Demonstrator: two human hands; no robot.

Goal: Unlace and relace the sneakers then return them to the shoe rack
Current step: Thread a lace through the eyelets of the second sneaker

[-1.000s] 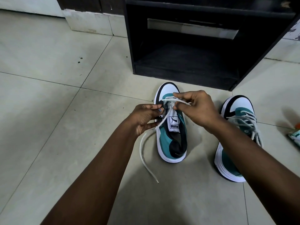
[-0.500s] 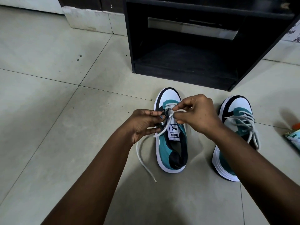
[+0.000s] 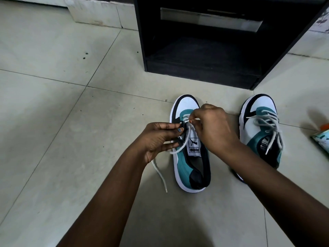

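Sneakers sit side by side on the tiled floor [image 3: 53, 122], toes pointing toward a black shoe rack [image 3: 204, 56] that stands just beyond them. The nearer sneaker [image 3: 185, 163], white, teal and black with a logo tag on its tongue, lies between the two forearms, and both hands work over its lace area. The left hand [image 3: 160, 138] has its fingers curled, pinching the dark left eyelet edge of this sneaker between thumb and fingertips. The right hand [image 3: 211, 125] is closed in a pinch, thumb and forefinger gripping a strand of the white lace [image 3: 185, 141] just above the eyelets. From that pinch the lace crosses the tongue, passes under the left hand and trails loose onto the floor at the sneaker's left side, its tip lying apart from the sole. The upper eyelets of this sneaker look unthreaded; how far down the lacing goes is hidden by the hands.

The second sneaker [image 3: 258, 125] stands to the right, partly covered by the right forearm, with its grey laces [image 3: 270, 125] threaded and their ends hanging loose over the tongue. At the right edge of the view a small green and orange packet [image 3: 322, 139] lies on the floor, cut off by the frame
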